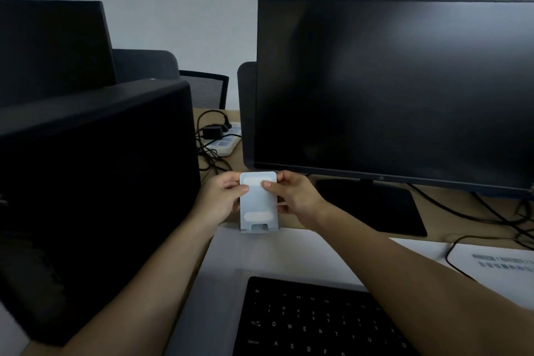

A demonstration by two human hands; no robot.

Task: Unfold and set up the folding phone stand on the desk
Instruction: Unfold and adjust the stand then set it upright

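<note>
Your left hand and right hand were bare. Both forearms showed no sleeves. You wore no rings or watch.

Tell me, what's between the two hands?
The phone stand. In the head view it stands upright on the desk, with the left hand pinching one side and the right hand pinching the other.
</note>
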